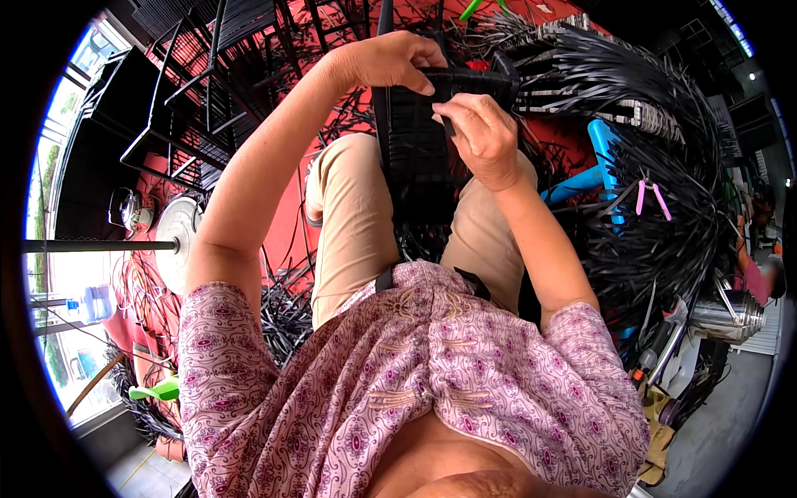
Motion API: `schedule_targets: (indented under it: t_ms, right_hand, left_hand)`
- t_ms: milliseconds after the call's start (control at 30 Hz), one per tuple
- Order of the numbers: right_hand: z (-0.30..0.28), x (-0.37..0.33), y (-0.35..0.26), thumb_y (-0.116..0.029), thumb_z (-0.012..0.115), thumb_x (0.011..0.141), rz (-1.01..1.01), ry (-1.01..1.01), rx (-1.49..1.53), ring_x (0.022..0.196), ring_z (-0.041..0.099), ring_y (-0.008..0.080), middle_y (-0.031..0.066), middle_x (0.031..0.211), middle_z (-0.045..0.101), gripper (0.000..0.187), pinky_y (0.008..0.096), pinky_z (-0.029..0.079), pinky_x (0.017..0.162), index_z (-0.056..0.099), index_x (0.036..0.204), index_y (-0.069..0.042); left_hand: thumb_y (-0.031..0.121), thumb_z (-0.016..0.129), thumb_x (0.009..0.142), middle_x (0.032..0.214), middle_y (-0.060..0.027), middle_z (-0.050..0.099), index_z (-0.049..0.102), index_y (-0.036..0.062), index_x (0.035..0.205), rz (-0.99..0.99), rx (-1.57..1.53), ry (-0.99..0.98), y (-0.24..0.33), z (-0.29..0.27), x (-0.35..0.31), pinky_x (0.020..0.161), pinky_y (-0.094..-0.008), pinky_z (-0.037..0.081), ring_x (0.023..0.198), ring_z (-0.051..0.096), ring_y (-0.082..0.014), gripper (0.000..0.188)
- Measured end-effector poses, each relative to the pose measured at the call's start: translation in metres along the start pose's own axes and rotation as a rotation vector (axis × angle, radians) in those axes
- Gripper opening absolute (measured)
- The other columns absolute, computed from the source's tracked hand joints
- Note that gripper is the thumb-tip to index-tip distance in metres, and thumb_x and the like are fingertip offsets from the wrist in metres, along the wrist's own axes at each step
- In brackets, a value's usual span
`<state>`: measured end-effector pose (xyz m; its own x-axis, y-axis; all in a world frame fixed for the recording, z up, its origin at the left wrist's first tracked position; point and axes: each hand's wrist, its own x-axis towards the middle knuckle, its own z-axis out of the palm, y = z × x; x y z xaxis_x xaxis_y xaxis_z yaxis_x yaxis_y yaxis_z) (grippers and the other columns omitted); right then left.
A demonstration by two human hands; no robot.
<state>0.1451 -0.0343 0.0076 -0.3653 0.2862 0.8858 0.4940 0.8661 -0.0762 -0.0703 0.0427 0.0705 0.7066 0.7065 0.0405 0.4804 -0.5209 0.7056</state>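
Note:
A black woven frame stands between my knees, its upper bar facing away from me. My left hand is curled over the near-left end of that bar, thumb on one side and bent fingers on the other. Just below and to the right, my right hand is closed in a pinch, thumb against forefinger. A short piece of flat black strip shows under those fingertips. The weave directly beneath the hands is dark, so single strands are hard to make out.
Black metal frames stand at the left. Bundled black strips heap up at the right, with pink-handled snips on them beside a blue plastic stool. Loose strips litter the red floor. A round grey base with a pole stands left.

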Motion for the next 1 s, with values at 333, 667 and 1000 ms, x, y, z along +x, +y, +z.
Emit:
schedule_targets:
  t_ms: [333,667,1000]
  right_hand:
    - [0.009,0.071,0.045,-0.025,0.074,0.091,0.469,-0.294,0.165,0.055,0.052,0.0218,0.0121,0.063,0.057,0.026,0.0371,0.045,0.058,0.069,0.084,0.0]
    - [0.035,0.072,0.097,-0.032,0.074,0.084,0.696,-0.618,0.254,0.073,0.072,0.027,0.0153,0.078,0.073,0.029,0.039,0.054,0.072,0.076,0.081,-0.003]
    - [0.038,0.073,0.088,-0.035,0.072,0.089,0.728,-0.514,0.069,0.089,0.072,0.0323,0.0206,0.092,0.073,0.036,0.0418,0.056,0.082,0.075,0.099,0.0]
  left_hand:
    - [0.023,0.093,0.066,0.101,-0.014,0.064,0.055,-0.0003,0.122,0.013,0.284,0.45,0.008,0.024,-0.009,0.089,-0.0398,0.051,0.1,0.063,-0.0288,0.071]
    - [0.03,0.086,0.074,0.099,-0.0056,0.063,0.069,0.01,0.11,0.37,0.698,0.801,0.004,0.051,-0.02,0.085,-0.0408,0.048,0.094,0.06,-0.0299,0.045]
    - [0.032,0.079,0.083,0.096,-0.0134,0.069,0.071,0.0019,0.107,0.309,0.641,0.599,0.013,0.039,-0.015,0.083,-0.0431,0.052,0.096,0.065,-0.0343,0.04]
